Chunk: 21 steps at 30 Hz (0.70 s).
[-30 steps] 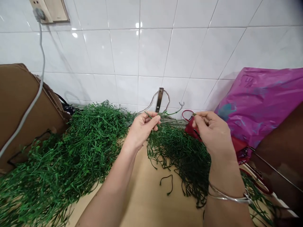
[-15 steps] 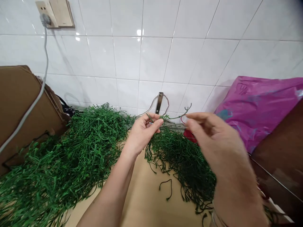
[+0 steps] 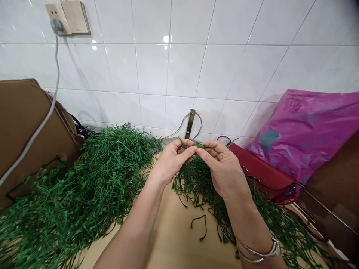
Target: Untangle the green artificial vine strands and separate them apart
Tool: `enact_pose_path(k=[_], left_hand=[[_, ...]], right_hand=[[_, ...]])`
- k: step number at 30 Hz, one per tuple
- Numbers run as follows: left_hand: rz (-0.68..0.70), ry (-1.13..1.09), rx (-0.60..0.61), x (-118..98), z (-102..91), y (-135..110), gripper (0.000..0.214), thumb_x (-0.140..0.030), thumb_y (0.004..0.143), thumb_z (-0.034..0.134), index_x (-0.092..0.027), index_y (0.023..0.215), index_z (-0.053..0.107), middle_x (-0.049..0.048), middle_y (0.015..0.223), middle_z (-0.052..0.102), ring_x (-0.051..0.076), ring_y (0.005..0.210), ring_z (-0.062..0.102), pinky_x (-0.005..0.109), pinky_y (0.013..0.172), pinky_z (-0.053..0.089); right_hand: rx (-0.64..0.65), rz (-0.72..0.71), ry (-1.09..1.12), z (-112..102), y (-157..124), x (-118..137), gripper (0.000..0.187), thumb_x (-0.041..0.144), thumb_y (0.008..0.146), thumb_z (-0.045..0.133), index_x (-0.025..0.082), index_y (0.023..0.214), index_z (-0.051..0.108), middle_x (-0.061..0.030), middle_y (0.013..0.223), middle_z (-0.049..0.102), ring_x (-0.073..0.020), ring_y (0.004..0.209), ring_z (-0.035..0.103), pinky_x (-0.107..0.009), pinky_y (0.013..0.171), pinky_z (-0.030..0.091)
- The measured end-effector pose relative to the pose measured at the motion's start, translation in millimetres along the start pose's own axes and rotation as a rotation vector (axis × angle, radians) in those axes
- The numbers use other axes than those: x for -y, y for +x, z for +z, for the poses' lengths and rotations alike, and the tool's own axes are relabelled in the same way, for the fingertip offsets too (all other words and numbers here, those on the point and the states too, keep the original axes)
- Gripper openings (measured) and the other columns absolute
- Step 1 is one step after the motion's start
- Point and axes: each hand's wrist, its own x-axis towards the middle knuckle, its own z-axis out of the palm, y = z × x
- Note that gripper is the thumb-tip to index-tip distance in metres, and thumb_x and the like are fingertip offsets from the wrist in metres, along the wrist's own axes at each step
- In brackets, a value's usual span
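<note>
Left hand and right hand are up at centre, with a thin green plastic vine strand held between them, just above the pile. Fingers on both hands are closed on the strand, thumbs pressed to fingertips, and the two hands touch at the fingertips. Exact contact points are partly hidden by the fingers. The strand is a wiry, flexible stem with short side sprigs. Directly below is a darker tangle of the same branching stems, lying on a smooth tan board. A larger, brighter green heap of vine, dense and bristly, sits to the left against folded brown cardboard. One loose dark strand, bent into a hook, lies on the bare board just below the tangle. Metal bangles ring the right wrist. To the right are a red leatherette bag and a crumpled, glossy magenta plastic bag with a teal print. Behind is a white glazed tile wall with a flat steel bracket. A grey cable drops from a beige wall socket across the cardboard.
</note>
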Motion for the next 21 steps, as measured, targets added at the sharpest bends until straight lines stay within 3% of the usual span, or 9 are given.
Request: enact_pose_path(k=[4,8,11,16,21], left_hand=[[0.052,0.048,0.018,3.0,1.9,1.1,0.018,-0.028,0.082,0.074,-0.015,0.089,0.064,-0.0038,0.073,0.056,0.008,0.069,0.051,0.021,0.066,0.039],[0.098,0.031,-0.037,6.9,4.5,4.2,0.015,-0.027,0.085,0.070,-0.015,0.087,0.062,-0.0032,0.073,0.057,0.008,0.069,0.052,0.021,0.068,0.041],[0.155,0.074,-0.101,7.9,4.1,5.2,0.014,-0.026,0.086,0.069,-0.014,0.087,0.063,-0.0023,0.074,0.058,0.007,0.066,0.053,0.021,0.066,0.042],[0.162,0.253,-0.093,5.9,7.1,0.9,0.015,-0.028,0.085,0.069,-0.014,0.082,0.064,-0.0032,0.067,0.056,0.007,0.061,0.050,0.021,0.059,0.040],[0.190,0.365,-0.104,16.4,20.7,-0.7,0.012,-0.026,0.085,0.067,-0.015,0.082,0.065,-0.0027,0.066,0.059,0.008,0.058,0.052,0.022,0.058,0.039]], right_hand=[[-0.026,0.066,0.109,-3.3,1.4,5.3,0.026,0.031,0.072,0.082,0.022,0.090,0.066,0.0029,0.077,0.068,-0.0115,0.073,0.063,-0.026,0.074,0.053],[0.034,0.065,0.013,-9.2,-0.5,11.2,0.026,0.031,0.079,0.073,0.022,0.101,0.063,0.0032,0.075,0.065,-0.0126,0.071,0.063,-0.029,0.074,0.052],[0.056,-0.045,-0.272,-15.0,-2.0,14.0,0.020,0.031,0.087,0.062,0.021,0.105,0.059,0.0027,0.074,0.064,-0.0148,0.071,0.065,-0.030,0.073,0.051],[-0.177,-0.373,-0.931,-28.7,1.6,12.6,0.007,0.023,0.091,0.052,0.022,0.091,0.060,-0.0005,0.074,0.066,-0.0177,0.067,0.063,-0.031,0.067,0.043],[-0.229,-0.537,-1.139,-34.7,9.4,1.4,0.016,0.021,0.094,0.044,0.022,0.090,0.060,-0.0044,0.080,0.067,-0.0212,0.073,0.061,-0.033,0.071,0.042]])
